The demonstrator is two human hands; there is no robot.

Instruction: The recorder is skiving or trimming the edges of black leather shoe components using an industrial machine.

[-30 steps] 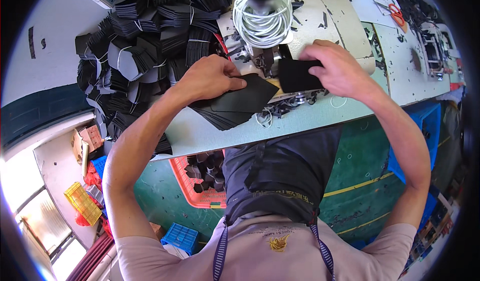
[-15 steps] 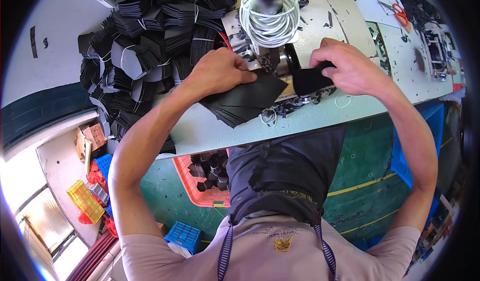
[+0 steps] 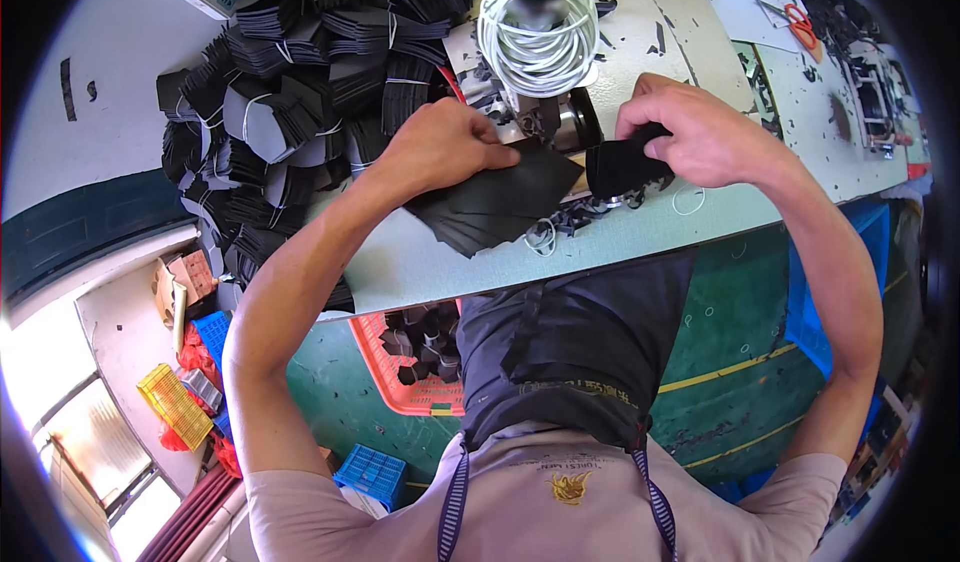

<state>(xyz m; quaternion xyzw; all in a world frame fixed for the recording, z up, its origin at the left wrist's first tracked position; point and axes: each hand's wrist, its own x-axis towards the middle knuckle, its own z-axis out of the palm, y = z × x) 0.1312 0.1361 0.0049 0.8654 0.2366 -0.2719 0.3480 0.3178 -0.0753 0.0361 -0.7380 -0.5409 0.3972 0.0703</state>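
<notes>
My left hand [image 3: 443, 150] grips a fanned stack of black sheet pieces [image 3: 490, 210] by its upper edge, thumb on top. The stack's pointed right tip lies just under the dark cylinder [image 3: 575, 122] of a small bench machine. On the other side of that cylinder, my right hand [image 3: 700, 140] pinches a black cut piece [image 3: 625, 169] between thumb and fingers. A narrow gap separates this piece from the stack's tip. Fingertips behind the piece are hidden. A coil of white cord [image 3: 538, 47] sits on the machine.
Banded bundles of black pieces [image 3: 285, 112] are heaped at the left. Black scraps [image 3: 575, 217] litter the pale table [image 3: 430, 277]. Orange-handled scissors [image 3: 800, 27] lie far right. Below the table edge stands a pink basket [image 3: 405, 397] of black pieces; a blue crate [image 3: 805, 312] is at right.
The stack in my left hand has shifted slightly right, its tip closer to the right-hand piece. That piece has tilted a little in my right hand. Both grips hold.
</notes>
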